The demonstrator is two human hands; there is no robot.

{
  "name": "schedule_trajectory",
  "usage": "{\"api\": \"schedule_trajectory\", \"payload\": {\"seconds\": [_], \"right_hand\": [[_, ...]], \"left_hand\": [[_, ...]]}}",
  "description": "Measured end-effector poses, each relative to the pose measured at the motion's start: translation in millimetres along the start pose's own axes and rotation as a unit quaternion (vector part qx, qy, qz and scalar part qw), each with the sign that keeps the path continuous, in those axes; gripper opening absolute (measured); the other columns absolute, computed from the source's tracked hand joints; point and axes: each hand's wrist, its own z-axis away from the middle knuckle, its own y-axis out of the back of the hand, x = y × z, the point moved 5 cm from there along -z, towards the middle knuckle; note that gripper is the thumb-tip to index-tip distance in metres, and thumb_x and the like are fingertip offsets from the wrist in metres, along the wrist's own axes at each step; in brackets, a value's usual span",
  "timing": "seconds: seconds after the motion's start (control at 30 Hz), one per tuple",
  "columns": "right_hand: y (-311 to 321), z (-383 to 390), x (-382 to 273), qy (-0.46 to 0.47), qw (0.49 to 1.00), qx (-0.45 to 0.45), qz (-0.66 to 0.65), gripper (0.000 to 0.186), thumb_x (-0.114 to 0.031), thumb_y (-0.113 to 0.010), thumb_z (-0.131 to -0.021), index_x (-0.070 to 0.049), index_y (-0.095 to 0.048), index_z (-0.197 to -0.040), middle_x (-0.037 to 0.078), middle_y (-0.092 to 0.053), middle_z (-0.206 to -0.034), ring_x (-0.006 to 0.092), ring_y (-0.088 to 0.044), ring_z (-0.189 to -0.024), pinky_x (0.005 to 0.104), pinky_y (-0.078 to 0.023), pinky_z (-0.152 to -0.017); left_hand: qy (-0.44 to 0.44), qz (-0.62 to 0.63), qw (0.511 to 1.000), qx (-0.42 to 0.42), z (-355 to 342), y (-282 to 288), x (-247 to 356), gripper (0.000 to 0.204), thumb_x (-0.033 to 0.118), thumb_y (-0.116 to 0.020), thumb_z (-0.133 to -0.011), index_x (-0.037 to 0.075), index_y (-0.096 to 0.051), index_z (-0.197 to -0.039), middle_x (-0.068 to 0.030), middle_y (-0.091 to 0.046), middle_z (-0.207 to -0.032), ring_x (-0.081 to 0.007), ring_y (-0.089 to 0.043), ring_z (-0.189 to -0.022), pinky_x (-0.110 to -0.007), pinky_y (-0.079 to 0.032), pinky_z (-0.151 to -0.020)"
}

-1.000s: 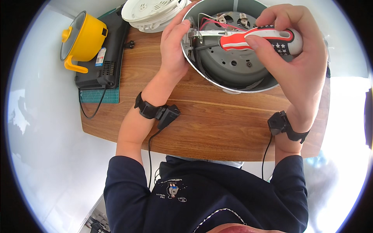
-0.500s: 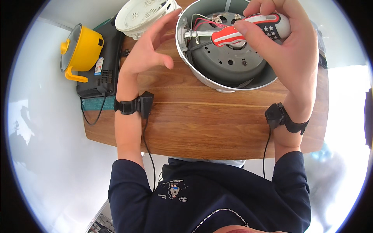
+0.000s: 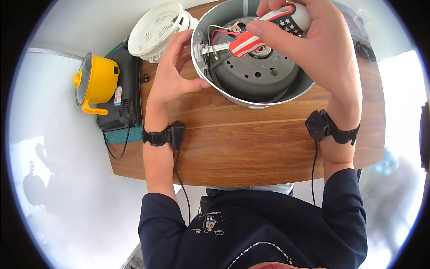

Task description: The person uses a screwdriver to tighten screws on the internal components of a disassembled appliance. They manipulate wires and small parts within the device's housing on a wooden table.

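Note:
My right hand [image 3: 309, 49] is wrapped round the thick handle of a screwdriver [image 3: 245, 45], which is red and white striped with white stars on a dark patch. The screwdriver points left across the open top of a round grey metal appliance housing [image 3: 251, 102]. Its metal end meets silvery fittings [image 3: 209, 50] at the inner left wall; the exact contact cannot be made out. Against the housing's outer left side rests my left hand [image 3: 172, 74], curved, thumb at the rim and fingers farther back. Inside are pink and white wires [image 3: 219, 32] and a grey round base [image 3: 251, 76] with holes.
White round plastic parts [image 3: 156, 31] lie stacked at the back left. Farther left, a yellow pot [image 3: 101, 78] stands on a black appliance [image 3: 127, 89] over a green mat [image 3: 121, 136]. A clear container [image 3: 351, 22] is at the back right. Cables [image 3: 178, 170] trail from both wrist straps.
My left hand has come from hovering beside the housing to its outer left wall. The screwdriver stays in my right hand, at the same inner wall. The whole view has shifted slightly.

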Motion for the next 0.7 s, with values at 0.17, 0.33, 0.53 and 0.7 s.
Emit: {"api": "schedule_trajectory", "payload": {"seconds": [0.17, 0.33, 0.53, 0.7], "right_hand": [[7.5, -0.5, -6.3, -0.001, 1.000, -0.006, 0.002, 0.031, -0.013, -0.087, -0.084, -0.003, -0.060, -0.096, 0.005, -0.068, -0.083, 0.0095, -0.066, -0.077, 0.0248, -0.053, -0.069], [15.3, -6.6, 23.9, -0.002, 0.990, 0.014, -0.140, 0.034, -0.012, -0.085, -0.086, -0.001, -0.061, -0.107, 0.004, -0.070, -0.085, 0.0070, -0.067, -0.076, 0.0213, -0.053, -0.068], [31.8, -7.6, 17.7, 0.022, 0.968, 0.134, -0.212, 0.051, -0.023, -0.084, -0.092, 0.003, -0.059, -0.128, 0.009, -0.072, -0.087, 0.0090, -0.072, -0.075, 0.0183, -0.053, -0.060], [44.2, -7.8, 12.4, 0.123, 0.947, 0.295, -0.046, 0.064, -0.051, -0.056, -0.108, 0.005, -0.056, -0.141, 0.007, -0.071, -0.096, 0.0088, -0.067, -0.077, 0.0200, -0.051, -0.063]], "left_hand": [[0.030, 0.019, 0.999, 0.017, 0.3, -1.3, -0.7, 0.113, 0.021, -0.099, -0.055, 0.004, -0.043, -0.151, -0.0082, -0.053, -0.145, -0.0244, -0.049, -0.142, -0.046, -0.042, -0.119], [-0.005, 0.001, 1.000, 0.013, 0.7, -0.6, 0.0, 0.112, 0.020, -0.097, -0.055, 0.003, -0.043, -0.151, -0.0087, -0.052, -0.146, -0.0244, -0.049, -0.142, -0.045, -0.041, -0.119], [-0.031, -0.007, 0.999, 0.014, -3.5, -1.5, -3.4, 0.112, 0.025, -0.097, -0.056, 0.002, -0.042, -0.151, -0.0082, -0.051, -0.144, -0.0239, -0.050, -0.140, -0.045, -0.040, -0.119], [-0.044, 0.002, 0.999, 0.014, -4.2, -5.3, -3.4, 0.110, 0.025, -0.096, -0.057, 0.003, -0.043, -0.151, -0.0082, -0.050, -0.145, -0.0236, -0.050, -0.139, -0.045, -0.040, -0.119]]}}
